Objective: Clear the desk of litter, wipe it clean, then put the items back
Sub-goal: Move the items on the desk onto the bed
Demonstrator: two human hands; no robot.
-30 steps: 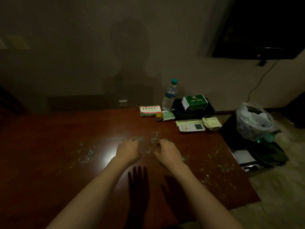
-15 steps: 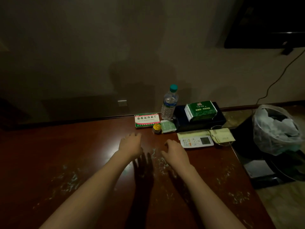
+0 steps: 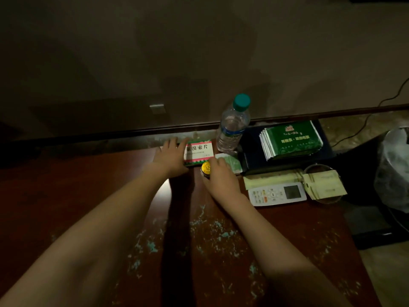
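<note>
**Both hands now on the far items, crumbs left behind**

Two hands that were spread over the scattered litter a second ago are now reached to the far edge of the desk (image 3: 66,196), where the items stand. The left hand (image 3: 169,155) is laid against the left end of the medicine box (image 3: 199,151), with fingers curled over its far-left corner; a full grip cannot be confirmed from this angle. The right hand (image 3: 218,173) is closed around the small gold-lidded jar (image 3: 205,167), which is held just near of the box and beside a green packet (image 3: 231,161).

The pale green litter (image 3: 210,235) is left untouched across the near and middle of the desk. To the right, the water bottle (image 3: 232,127), the stack of green sachets (image 3: 292,138) on its dark tray, the remote control (image 3: 276,193) and the yellow papers (image 3: 323,185) are all in place.

It is judged that the step in hand is the lifting away of the items, so that the surface can be freed for clearing and wiping. The lined bin (image 3: 396,169) is seen at the far right, off the desk.
</note>
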